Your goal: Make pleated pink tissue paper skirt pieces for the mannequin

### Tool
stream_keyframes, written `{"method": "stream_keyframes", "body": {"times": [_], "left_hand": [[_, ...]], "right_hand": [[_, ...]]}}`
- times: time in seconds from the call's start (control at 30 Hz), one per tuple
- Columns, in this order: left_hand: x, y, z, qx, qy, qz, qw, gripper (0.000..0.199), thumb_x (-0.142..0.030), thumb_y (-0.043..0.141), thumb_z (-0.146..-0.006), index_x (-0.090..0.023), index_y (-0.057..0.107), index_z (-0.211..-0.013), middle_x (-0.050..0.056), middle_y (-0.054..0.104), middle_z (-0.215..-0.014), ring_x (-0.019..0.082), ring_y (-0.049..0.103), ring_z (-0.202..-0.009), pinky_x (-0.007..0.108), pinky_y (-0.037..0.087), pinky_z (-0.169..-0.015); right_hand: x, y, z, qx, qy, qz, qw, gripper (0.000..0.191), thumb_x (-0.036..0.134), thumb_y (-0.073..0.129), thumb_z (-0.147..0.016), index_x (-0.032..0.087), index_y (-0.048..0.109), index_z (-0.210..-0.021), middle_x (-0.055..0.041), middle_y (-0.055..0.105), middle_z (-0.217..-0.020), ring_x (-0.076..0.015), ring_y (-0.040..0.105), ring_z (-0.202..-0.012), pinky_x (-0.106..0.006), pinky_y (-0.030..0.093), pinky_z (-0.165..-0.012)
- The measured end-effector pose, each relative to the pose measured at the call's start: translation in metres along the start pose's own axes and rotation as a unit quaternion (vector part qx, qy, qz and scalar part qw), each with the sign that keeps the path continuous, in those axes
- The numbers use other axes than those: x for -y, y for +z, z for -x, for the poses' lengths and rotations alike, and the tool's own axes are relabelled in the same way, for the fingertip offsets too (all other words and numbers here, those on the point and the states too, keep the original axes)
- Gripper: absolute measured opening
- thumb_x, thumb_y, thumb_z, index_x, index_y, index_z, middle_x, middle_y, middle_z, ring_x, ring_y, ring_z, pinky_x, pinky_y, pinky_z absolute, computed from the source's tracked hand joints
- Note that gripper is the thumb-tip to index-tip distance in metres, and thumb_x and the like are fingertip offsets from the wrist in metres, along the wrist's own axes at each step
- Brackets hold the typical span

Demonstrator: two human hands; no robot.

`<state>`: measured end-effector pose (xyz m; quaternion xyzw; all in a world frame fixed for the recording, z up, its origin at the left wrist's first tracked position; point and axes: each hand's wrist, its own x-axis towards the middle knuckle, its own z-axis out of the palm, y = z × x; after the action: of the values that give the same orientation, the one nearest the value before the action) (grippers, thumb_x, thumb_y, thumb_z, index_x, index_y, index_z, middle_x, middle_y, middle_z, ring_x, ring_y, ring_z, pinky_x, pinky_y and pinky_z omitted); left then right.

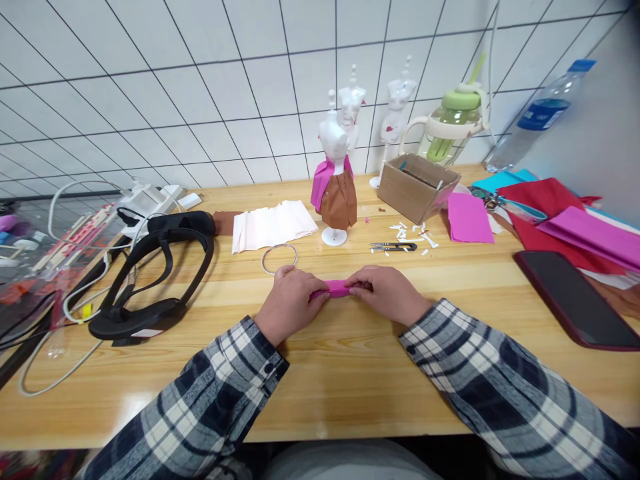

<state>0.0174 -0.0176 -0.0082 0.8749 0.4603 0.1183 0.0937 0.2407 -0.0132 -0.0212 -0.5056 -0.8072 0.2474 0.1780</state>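
A narrow strip of folded magenta paper (339,288) stretches between my two hands, just above or on the wooden table. My left hand (293,300) pinches its left end between thumb and fingers. At the right end, my right hand (387,291) grips it the same way. Lines run along the strip, like pleats. Beyond my hands stands a small white dress form (333,137) wearing a brown skirt (340,200) and a magenta drape (323,183). A thin hoop (279,259) lies just past my left hand, and black thread snips (393,247) lie past my right.
White pleated paper (273,227) lies left of the dress form. A cardboard box (417,187), a magenta sheet (470,218) and white scraps (413,233) are at the back right. A phone (580,300) lies far right; a black head strap (155,287) and cables are left.
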Motion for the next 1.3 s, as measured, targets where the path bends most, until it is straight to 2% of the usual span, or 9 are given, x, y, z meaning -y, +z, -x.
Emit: {"method": "stream_keyframes", "body": {"times": [0.1,0.27,0.43,0.53,0.63,0.83,1.03,1.23,1.3], "left_hand": [[0.0015,-0.0001,0.0005,-0.011,-0.04,0.044,0.998,0.018,-0.032,0.06,-0.087,-0.024,0.066,-0.101,-0.001,0.072,-0.08,0.018,0.064,-0.079,0.046,0.029,-0.098],[0.0039,-0.0005,0.0003,0.025,-0.052,0.071,0.996,0.012,-0.031,0.058,-0.087,-0.026,0.069,-0.086,-0.004,0.07,-0.076,0.017,0.062,-0.076,0.049,0.024,-0.1],[0.0003,-0.0025,-0.0011,0.025,-0.063,0.05,0.996,0.014,-0.029,0.058,-0.085,-0.024,0.07,-0.083,0.001,0.07,-0.081,0.019,0.061,-0.082,0.038,0.034,-0.084],[-0.001,-0.0016,-0.0019,0.023,-0.096,0.065,0.993,0.017,-0.03,0.055,-0.086,-0.023,0.07,-0.083,0.001,0.07,-0.081,0.019,0.06,-0.081,0.035,0.034,-0.077],[-0.0001,0.0008,-0.0026,0.011,-0.113,0.071,0.991,0.017,-0.032,0.056,-0.086,-0.025,0.071,-0.086,0.0,0.07,-0.081,0.019,0.06,-0.08,0.035,0.032,-0.077],[0.0025,0.0009,-0.0053,0.04,-0.114,0.105,0.987,0.019,-0.034,0.055,-0.088,-0.024,0.071,-0.088,-0.002,0.069,-0.074,0.016,0.059,-0.071,0.031,0.032,-0.07],[0.0031,0.0,-0.0045,0.018,-0.104,0.068,0.992,0.014,-0.034,0.06,-0.086,-0.025,0.07,-0.086,-0.004,0.068,-0.071,0.016,0.059,-0.07,0.032,0.032,-0.074],[0.0023,0.002,-0.0023,0.018,-0.087,0.048,0.995,0.014,-0.034,0.057,-0.089,-0.028,0.069,-0.095,-0.003,0.071,-0.082,0.018,0.061,-0.078,0.036,0.033,-0.077],[-0.0027,0.0017,-0.0011,-0.005,-0.082,0.011,0.997,0.015,-0.034,0.059,-0.089,-0.027,0.068,-0.098,0.001,0.07,-0.088,0.021,0.06,-0.084,0.037,0.035,-0.078]], "right_hand": [[-0.0027,0.0009,-0.0009,0.009,0.031,-0.046,0.998,0.017,0.021,0.062,-0.084,0.025,0.074,-0.096,0.0003,0.073,-0.086,-0.0142,0.063,-0.076,-0.025,0.044,-0.067],[-0.0014,0.0,0.0002,0.016,0.028,-0.05,0.998,0.013,0.02,0.063,-0.082,0.024,0.074,-0.088,0.0011,0.072,-0.08,-0.0134,0.061,-0.071,-0.024,0.042,-0.064],[-0.0006,-0.0011,-0.0002,0.011,0.041,-0.057,0.997,0.012,0.019,0.062,-0.081,0.023,0.07,-0.089,0.0026,0.07,-0.077,-0.0122,0.06,-0.069,-0.023,0.039,-0.062],[-0.0019,-0.001,-0.001,0.009,0.046,-0.059,0.997,0.008,0.019,0.061,-0.081,0.022,0.068,-0.083,0.0032,0.068,-0.073,-0.0115,0.057,-0.066,-0.023,0.037,-0.059],[-0.0012,-0.001,-0.0012,0.006,0.048,-0.057,0.997,0.008,0.019,0.06,-0.08,0.021,0.067,-0.081,0.003,0.067,-0.071,-0.0113,0.057,-0.065,-0.022,0.036,-0.058],[0.002,-0.0018,-0.0011,0.005,0.043,-0.031,0.999,0.01,0.015,0.059,-0.076,0.02,0.067,-0.076,0.0028,0.065,-0.069,-0.0109,0.054,-0.063,-0.022,0.035,-0.057],[-0.0004,-0.0018,-0.002,0.0,0.048,-0.025,0.999,0.011,0.017,0.06,-0.077,0.021,0.07,-0.076,0.002,0.067,-0.07,-0.0115,0.055,-0.064,-0.023,0.035,-0.058],[-0.0002,-0.0023,-0.0038,0.002,0.066,-0.035,0.997,0.01,0.018,0.062,-0.078,0.022,0.071,-0.078,0.0025,0.068,-0.071,-0.0116,0.056,-0.064,-0.023,0.036,-0.058],[0.0005,-0.0021,-0.0044,0.0,0.064,-0.027,0.998,0.009,0.018,0.062,-0.078,0.022,0.07,-0.077,0.0027,0.067,-0.07,-0.0116,0.056,-0.064,-0.023,0.036,-0.058]]}}
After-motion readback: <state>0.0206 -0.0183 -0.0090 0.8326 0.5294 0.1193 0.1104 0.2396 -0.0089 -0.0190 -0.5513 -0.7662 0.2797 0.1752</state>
